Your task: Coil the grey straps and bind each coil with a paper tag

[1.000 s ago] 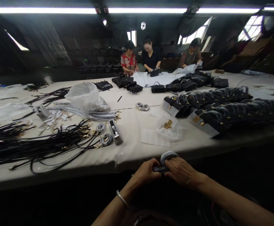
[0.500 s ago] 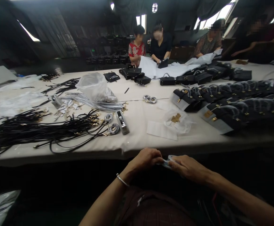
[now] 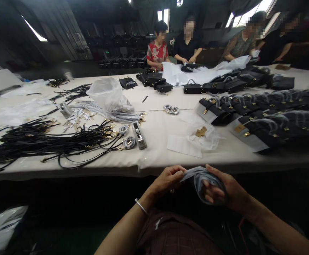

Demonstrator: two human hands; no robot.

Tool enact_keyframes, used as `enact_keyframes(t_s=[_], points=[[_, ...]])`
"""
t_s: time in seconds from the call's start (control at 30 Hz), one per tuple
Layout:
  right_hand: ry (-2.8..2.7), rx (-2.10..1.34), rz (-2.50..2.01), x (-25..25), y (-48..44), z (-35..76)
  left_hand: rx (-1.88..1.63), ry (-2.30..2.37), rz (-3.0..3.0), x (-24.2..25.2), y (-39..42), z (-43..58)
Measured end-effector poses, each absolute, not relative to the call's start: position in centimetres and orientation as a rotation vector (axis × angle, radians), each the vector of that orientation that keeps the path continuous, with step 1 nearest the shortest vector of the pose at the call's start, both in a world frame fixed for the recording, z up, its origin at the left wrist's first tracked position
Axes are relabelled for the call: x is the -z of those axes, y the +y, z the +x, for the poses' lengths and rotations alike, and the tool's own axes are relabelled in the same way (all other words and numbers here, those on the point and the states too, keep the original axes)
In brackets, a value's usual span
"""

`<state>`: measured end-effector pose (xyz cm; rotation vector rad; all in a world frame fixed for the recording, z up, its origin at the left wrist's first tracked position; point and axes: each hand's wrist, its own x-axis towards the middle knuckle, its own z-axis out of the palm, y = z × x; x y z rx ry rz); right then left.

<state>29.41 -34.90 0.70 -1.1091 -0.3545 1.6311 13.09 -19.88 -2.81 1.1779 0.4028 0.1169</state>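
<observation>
A bag strap (image 3: 198,177) in clear plastic wrap is wound into a coil in front of me, beyond the table's near edge. My right hand (image 3: 220,187) grips the coil from the right, with fingers through its middle and the thumb on top. Between the fingertips of my left hand (image 3: 170,179), the strap's loose end is pinched and pulled out to the left. Nearest to both on the table are a tape dispenser (image 3: 139,136) and finished-looking strap coils (image 3: 129,142) with gold clasps.
Black straps (image 3: 50,141) lie heaped at left, near a plastic bag (image 3: 105,92) and wrapped straps (image 3: 117,116). Black handbags (image 3: 263,132) stand in rows at right. A plastic bag of brown tags (image 3: 201,132) lies before me. Several people work across the table (image 3: 154,156).
The coil has turned from edge-on to face my view and come up a little. My right hand's fingers now show inside it. Across the table, the co-workers' hands have shifted.
</observation>
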Motion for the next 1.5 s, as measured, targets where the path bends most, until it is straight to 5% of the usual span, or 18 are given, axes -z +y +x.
enact_keyframes(t_s=[0.3,1.5], points=[[-0.133,-1.553,-0.452,0.4,-34.3,29.8,-0.192,0.392,0.645,2.7,-24.7,14.8],[0.321,-1.678,-0.267,7.1,-30.6,28.2,-0.096,0.337,0.408,7.3,-22.8,14.5]])
